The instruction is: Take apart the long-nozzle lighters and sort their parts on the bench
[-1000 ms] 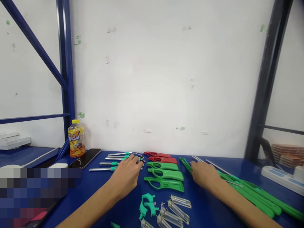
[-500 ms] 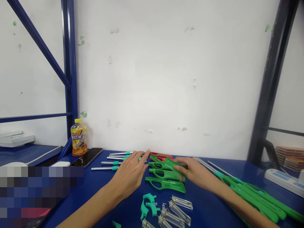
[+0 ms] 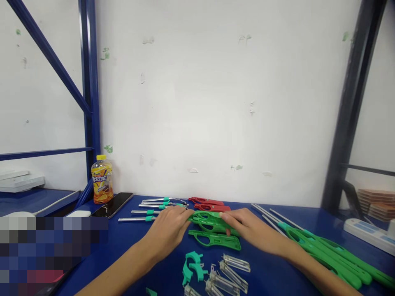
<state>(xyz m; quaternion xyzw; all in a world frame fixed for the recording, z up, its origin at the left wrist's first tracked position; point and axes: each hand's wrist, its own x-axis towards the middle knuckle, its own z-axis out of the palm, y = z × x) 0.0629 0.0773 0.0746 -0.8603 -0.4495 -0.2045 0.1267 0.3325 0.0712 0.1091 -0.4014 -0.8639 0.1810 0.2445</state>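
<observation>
My left hand [image 3: 169, 228] pinches the nozzle end of a green lighter shell [image 3: 206, 218]. Its handle end is between the thumb and fingers of my right hand [image 3: 249, 230]. The held shell lies level, over or against a further green shell behind my fingers. Nearer me lies a separate green half shell [image 3: 217, 240], hollow side up. Red shells [image 3: 212, 207] lie just beyond. To the left of my left hand are metal lighter tubes [image 3: 132, 219] with teal collars. Teal triggers [image 3: 194, 263] and clear fuel tanks [image 3: 233, 275] are in front.
Green lighters with long metal rods [image 3: 327, 250] lie at the right, under my right forearm. A black phone [image 3: 114, 204] and a yellow-capped drink bottle [image 3: 102, 181] stand at the left. A white power strip [image 3: 368, 235] is at the far right, with the wall behind.
My left hand has come down, its raised fingers closing on the shell's nozzle end. The shell has dropped lower and levelled in my right hand, showing more of the red shells.
</observation>
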